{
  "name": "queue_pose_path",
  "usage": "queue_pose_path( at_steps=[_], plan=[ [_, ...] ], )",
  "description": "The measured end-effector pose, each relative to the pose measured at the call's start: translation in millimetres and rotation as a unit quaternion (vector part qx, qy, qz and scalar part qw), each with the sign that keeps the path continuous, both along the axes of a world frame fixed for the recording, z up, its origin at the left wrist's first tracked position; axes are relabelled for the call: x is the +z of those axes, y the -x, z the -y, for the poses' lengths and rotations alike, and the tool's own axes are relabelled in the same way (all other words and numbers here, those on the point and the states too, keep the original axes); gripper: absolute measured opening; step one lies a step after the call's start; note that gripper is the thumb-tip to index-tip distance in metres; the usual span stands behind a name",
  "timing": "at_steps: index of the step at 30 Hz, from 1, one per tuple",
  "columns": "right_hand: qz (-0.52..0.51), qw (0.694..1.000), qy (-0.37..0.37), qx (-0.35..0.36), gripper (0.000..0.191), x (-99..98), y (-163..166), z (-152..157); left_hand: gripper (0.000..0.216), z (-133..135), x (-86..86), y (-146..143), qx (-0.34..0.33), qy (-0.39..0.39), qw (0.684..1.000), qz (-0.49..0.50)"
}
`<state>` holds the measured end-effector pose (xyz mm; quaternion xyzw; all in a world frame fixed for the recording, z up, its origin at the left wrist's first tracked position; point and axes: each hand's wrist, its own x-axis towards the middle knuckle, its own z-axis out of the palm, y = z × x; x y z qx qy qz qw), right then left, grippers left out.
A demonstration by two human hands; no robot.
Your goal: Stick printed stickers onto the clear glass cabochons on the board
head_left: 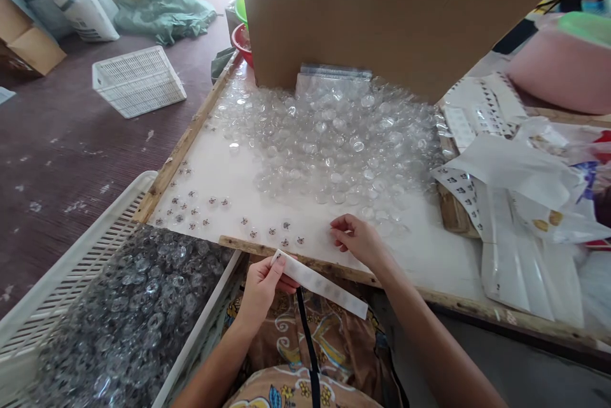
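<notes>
crate (95, 244) of clear pieces by desk (224, 169) corner | stickered discs (212, 200) on desk, beyond left hand | left hand (265, 281) pinching white strip (324, 286) by upper-left end (one dark print there); strip slants down-right, apart from right hand | right hand (358, 242) fingers curled over desk, can't tell if gripping | printed sheets (463, 188) far right

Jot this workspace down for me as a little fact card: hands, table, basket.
Left hand: holds a narrow white paper-like strip
Right hand: fingers bent, over a flat white tabletop; whether they hold anything is unclear
Near edge: small clear round discs with dark printed motifs
Farther back: wide spread of clear round plastic pieces, brown cardboard panel
Lower left: slatted white plastic basket, heaped with clear pieces
</notes>
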<state>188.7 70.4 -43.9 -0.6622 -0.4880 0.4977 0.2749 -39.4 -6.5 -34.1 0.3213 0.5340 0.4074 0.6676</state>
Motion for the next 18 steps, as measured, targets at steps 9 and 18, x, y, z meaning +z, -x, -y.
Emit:
queue_pose_path(
  at_steps=[9, 18],
  plan=[
    [-0.052, 0.967, -0.189, 0.164, 0.009, 34.2, 63, 46, 0.049, 4, 7.5, -9, -0.007, -0.006, 1.000, -0.015],
    [-0.070, 0.942, -0.295, 0.141, 0.011, 26.2, 62, 56, 0.031, 6, -2.5, -17, 0.016, -0.010, 0.999, 0.032]
  ],
)
